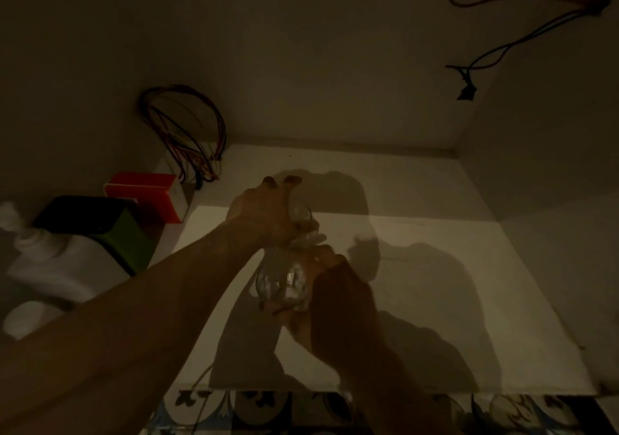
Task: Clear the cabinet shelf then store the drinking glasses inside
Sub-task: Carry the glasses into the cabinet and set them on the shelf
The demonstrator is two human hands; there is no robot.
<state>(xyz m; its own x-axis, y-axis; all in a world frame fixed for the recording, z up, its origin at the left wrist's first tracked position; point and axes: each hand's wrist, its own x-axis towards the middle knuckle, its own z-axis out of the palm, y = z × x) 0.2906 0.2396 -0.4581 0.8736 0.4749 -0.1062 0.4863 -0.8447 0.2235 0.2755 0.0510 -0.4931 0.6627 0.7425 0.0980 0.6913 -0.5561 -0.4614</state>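
The scene is dim. Both my arms reach into the cabinet over its pale shelf (pixel 435 300). My left hand (pixel 264 213) is closed around a clear drinking glass (pixel 303 217) near the shelf's middle, fingers wrapped over its top. Just in front of it, my right hand (pixel 335 287) grips a second clear round glass (pixel 281 284) from the right side. The two glasses sit close together, one behind the other. I cannot tell whether either glass rests on the shelf.
At the shelf's left stand a red box (pixel 150 196), a green-and-black box (pixel 100 227) and white plastic containers (pixel 50 267). A bundle of coloured wires (pixel 187 133) hangs in the back-left corner, and more wires (pixel 502 49) run along the upper right. Patterned tiles (pixel 268 411) lie below the shelf edge.
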